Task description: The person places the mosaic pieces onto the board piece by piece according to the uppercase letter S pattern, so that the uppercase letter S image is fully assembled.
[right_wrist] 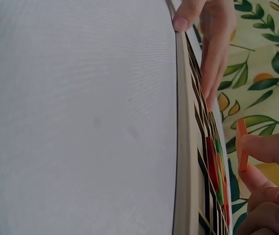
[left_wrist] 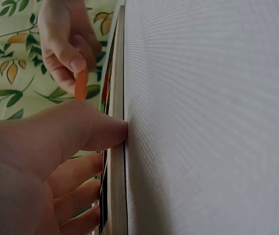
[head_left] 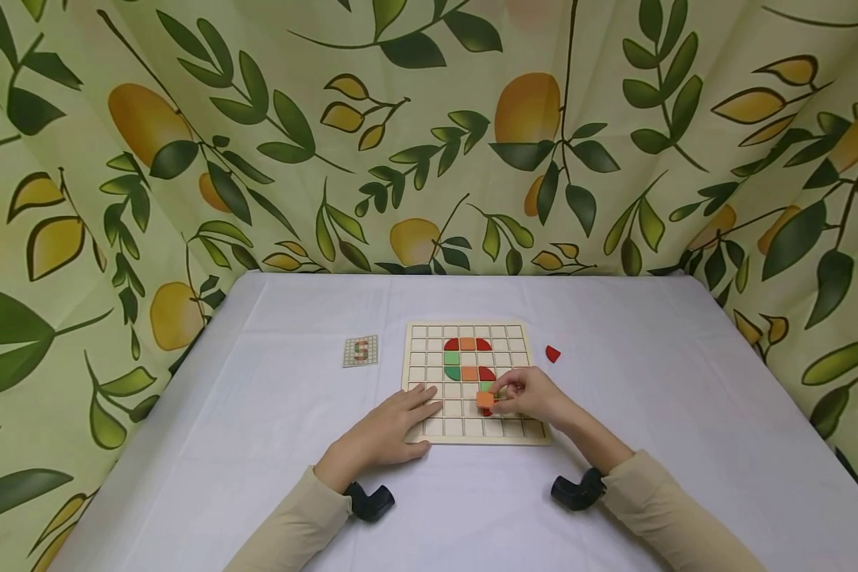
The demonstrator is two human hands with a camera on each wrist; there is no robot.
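Note:
A square wooden grid board (head_left: 429,430) lies on the table, with red, orange and green tiles set in some of its cells. My right hand (head_left: 532,395) pinches an orange square tile (head_left: 485,400) between thumb and finger, above the lower right part of the board. In the right wrist view the orange tile (right_wrist: 242,145) is seen nearly edge-on, apart from the board. My left hand (head_left: 393,425) rests with spread fingers on the board's lower left corner; in the left wrist view its thumb (left_wrist: 105,131) touches the board's edge.
A loose red quarter-round tile (head_left: 553,353) lies right of the board. Left of the board is a small pattern card (head_left: 361,350) showing a coloured shape on a grid. Black curved pieces (head_left: 372,502) sit at both wrists. A leaf-patterned curtain (head_left: 429,159) hangs behind the table.

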